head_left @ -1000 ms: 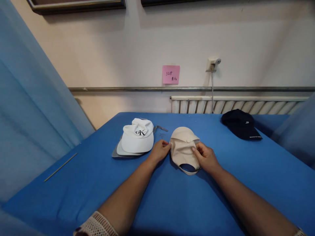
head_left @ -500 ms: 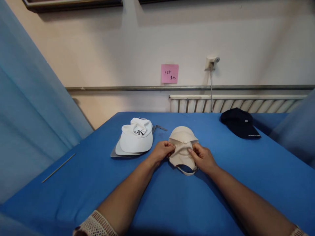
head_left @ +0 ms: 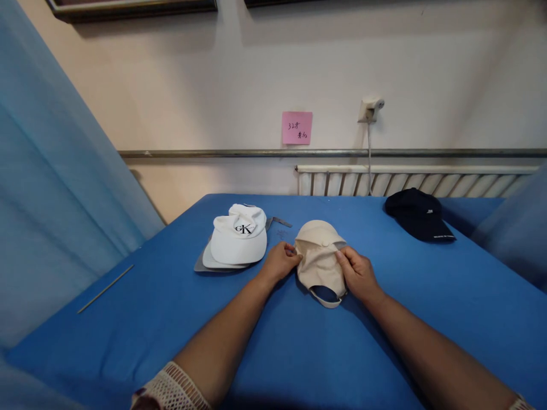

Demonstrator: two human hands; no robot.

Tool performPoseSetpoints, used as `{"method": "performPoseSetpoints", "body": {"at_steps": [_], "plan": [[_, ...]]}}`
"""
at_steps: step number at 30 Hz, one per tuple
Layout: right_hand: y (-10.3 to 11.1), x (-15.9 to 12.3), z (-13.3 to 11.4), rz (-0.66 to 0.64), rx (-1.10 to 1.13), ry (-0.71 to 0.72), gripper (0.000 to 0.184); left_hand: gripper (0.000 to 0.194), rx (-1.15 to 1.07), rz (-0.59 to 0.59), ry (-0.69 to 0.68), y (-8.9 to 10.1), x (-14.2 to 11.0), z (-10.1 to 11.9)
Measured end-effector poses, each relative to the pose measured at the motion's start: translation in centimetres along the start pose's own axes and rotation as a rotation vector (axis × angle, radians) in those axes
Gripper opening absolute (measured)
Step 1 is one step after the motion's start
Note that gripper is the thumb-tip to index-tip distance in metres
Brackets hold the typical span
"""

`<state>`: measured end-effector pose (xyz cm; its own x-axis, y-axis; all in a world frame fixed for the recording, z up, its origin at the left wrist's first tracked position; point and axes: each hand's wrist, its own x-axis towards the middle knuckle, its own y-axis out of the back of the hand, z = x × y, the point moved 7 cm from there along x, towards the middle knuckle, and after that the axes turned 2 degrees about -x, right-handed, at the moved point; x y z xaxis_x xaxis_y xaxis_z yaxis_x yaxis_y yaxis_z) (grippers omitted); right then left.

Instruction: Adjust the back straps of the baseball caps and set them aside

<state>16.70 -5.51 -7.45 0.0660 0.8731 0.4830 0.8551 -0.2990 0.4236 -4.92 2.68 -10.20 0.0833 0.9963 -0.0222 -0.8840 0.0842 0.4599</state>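
Note:
A beige cap (head_left: 318, 259) lies on the blue table (head_left: 299, 341) in front of me, its back strap toward me and its crown folded in. My left hand (head_left: 280, 262) pinches the cap's left edge with closed fingers. My right hand (head_left: 358, 274) grips its right side, fingers curled over the fabric. To the left a white cap with a black logo (head_left: 239, 239) is stacked on a grey cap (head_left: 203, 266), a little apart from my left hand.
A black cap (head_left: 419, 215) lies at the table's far right. A thin rod (head_left: 105, 288) rests near the left edge. Blue curtains hang at both sides. Behind the table are a radiator (head_left: 410, 182), a rail and a pink note (head_left: 296, 127) on the wall.
My hands pressed the cap's sides inward half a second ago and have since spread slightly apart again. The cap stays in place.

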Motion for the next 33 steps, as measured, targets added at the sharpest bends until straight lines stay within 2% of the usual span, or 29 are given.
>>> {"method": "performPoseSetpoints", "body": {"at_steps": [6, 12, 14, 19, 22, 24, 27, 30, 33], "plan": [[-0.1, 0.0, 0.1, -0.010, -0.019, -0.006, 0.029, 0.027, -0.240, -0.027, 0.094, -0.5, 0.2, -0.8], [1.1, 0.0, 0.6, 0.133, -0.009, -0.069, 0.034, 0.021, -0.517, -0.129, 0.143, 0.8, 0.1, 0.2], [1.0, 0.0, 0.6, 0.125, 0.004, -0.081, 0.034, 0.020, -0.578, -0.180, 0.162, 0.8, 0.0, 0.4], [0.7, 0.1, 0.6, 0.098, 0.032, -0.070, 0.035, 0.021, -0.593, -0.272, 0.184, -0.1, -0.5, 0.4], [0.6, 0.1, 0.7, 0.099, 0.042, -0.064, 0.035, 0.025, -0.539, -0.251, 0.172, -0.1, -0.5, 0.2], [0.6, 0.1, 0.6, 0.091, 0.048, -0.053, 0.034, 0.027, -0.440, -0.137, 0.078, 0.8, -0.4, 0.8], [0.4, 0.1, 0.4, 0.078, 0.044, -0.040, 0.033, 0.026, -0.212, 0.014, -0.210, 2.2, -1.3, 3.7], [0.3, 0.1, 0.2, 0.060, 0.031, -0.028, 0.033, 0.024, -0.039, -0.069, -0.418, 1.5, -3.1, 6.7], [0.1, 0.1, -0.2, 0.030, 0.029, 0.004, 0.032, 0.015, 0.087, -0.154, -0.512, 0.5, -4.5, 8.2]]}}
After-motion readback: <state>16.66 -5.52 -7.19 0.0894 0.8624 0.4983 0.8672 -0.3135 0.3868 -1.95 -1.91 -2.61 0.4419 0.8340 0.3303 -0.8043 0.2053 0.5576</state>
